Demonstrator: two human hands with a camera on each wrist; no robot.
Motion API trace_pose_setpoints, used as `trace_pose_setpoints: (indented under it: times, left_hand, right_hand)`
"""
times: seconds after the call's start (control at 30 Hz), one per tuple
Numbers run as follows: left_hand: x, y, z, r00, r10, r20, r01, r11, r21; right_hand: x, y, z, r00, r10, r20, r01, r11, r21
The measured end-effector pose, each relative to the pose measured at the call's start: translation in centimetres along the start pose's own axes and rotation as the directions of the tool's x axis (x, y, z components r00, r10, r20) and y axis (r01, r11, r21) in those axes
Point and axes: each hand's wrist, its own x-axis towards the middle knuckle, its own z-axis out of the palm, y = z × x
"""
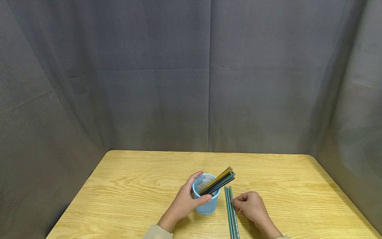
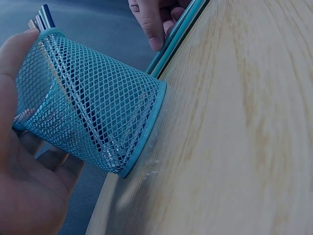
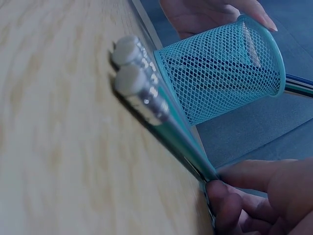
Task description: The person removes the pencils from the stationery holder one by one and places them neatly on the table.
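My left hand [image 1: 184, 200] grips a light blue mesh pencil cup [image 1: 208, 208], thumb at the near rim and fingers round the far side. Several pencils [image 1: 219, 182], dark, green and yellow, lean to the right inside it. Just right of the cup, green pencils [image 1: 228, 212] lie side by side on the table. My right hand [image 1: 253, 206] pinches the rightmost green pencil [image 1: 234, 220] between thumb and fingertips. In the right wrist view, white erasers [image 3: 130, 82] with silver ferrules cap the near ends of the green pencils.
The wooden table [image 1: 134, 186] has a light grain and rounded far corners. Grey curtains [image 1: 155, 83] hang behind it and along both sides.
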Motion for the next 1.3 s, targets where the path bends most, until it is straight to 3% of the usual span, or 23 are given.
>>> trace_pose_setpoints:
  times: [0.87, 1.3]
  left_hand:
    - [0.01, -0.02, 0.02, 1.000, -0.001, -0.003, 0.001, 1.000, 0.006]
    - [0.02, -0.13, -0.01, 1.000, 0.006, -0.001, -0.006, 1.000, 0.004]
  right_hand:
    - [0.02, 0.02, 0.22, 1.000, 0.001, -0.025, -0.002, 1.000, -0.029]
    - [0.00, -0.20, -0.26, 1.000, 0.018, 0.006, -0.018, 0.998, 0.062]
